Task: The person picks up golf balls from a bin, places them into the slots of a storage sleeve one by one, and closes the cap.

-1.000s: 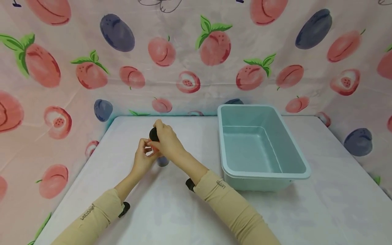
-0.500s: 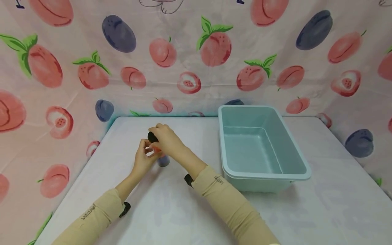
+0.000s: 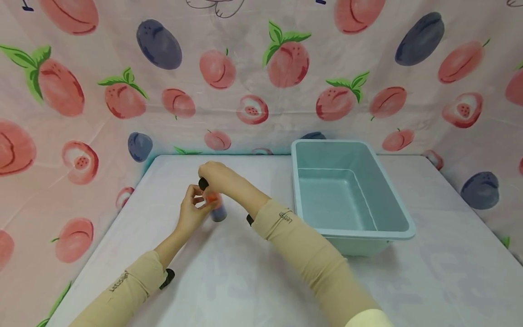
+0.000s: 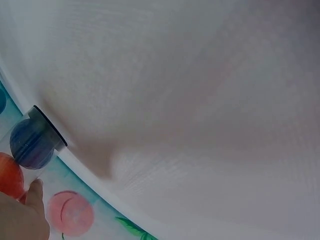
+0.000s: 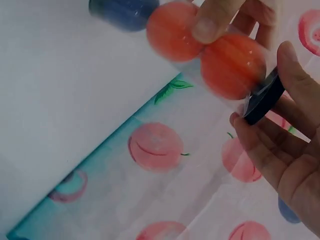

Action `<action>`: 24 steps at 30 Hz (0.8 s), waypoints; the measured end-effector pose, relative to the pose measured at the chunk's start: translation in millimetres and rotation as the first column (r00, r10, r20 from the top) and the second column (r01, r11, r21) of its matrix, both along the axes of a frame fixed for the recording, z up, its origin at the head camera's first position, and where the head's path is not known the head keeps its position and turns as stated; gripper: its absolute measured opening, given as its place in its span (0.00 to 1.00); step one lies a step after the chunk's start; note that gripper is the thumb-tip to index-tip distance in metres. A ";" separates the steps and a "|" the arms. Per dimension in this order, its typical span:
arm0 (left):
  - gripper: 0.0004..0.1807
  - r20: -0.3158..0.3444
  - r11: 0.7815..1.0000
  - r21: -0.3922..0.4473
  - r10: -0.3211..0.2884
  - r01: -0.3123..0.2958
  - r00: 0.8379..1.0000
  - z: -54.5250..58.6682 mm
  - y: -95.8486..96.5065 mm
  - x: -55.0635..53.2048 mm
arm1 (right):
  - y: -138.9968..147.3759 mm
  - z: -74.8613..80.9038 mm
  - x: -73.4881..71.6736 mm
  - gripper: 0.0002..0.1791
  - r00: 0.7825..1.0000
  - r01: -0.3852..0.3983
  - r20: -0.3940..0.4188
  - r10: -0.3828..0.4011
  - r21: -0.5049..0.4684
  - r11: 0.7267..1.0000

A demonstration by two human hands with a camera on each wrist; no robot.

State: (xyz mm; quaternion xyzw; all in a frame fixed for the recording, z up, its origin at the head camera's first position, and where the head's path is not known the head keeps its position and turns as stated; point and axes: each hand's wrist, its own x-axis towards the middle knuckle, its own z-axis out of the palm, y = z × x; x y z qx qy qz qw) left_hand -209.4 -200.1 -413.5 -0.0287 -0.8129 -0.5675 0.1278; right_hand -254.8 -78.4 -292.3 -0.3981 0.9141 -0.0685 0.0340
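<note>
My left hand (image 3: 193, 214) grips a clear plastic tube (image 3: 219, 214) around its middle, above the table. Inside the tube, the right wrist view shows two orange balls (image 5: 232, 67) in a row and a blue ball (image 5: 125, 12) towards the far end. The left wrist view shows the dark-rimmed base (image 4: 50, 127) of the tube beside the blue ball. My right hand (image 3: 222, 178) pinches the black lid (image 5: 265, 99) at the tube's upper end between thumb and fingers. The lid sits at the tube's mouth; whether it is fully seated I cannot tell.
A light blue plastic tub (image 3: 353, 235) stands on the right of the white-covered table (image 3: 229, 281). A fruit-print cloth (image 3: 253, 59) hangs behind the table and along its sides. A black wrist device (image 3: 167, 278) shows under the left cuff.
My right hand has turned around the lid, its wrist and forearm shifting left, so more of the tube shows. My left hand keeps its grip almost in place.
</note>
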 end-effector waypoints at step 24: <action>0.24 0.018 1.000 -0.019 -0.007 0.008 1.000 10.7 4.0 4.0 | -0.7 4.4 -2.7 0.21 0.998 -0.061 -0.009 0.063 0.162 0.985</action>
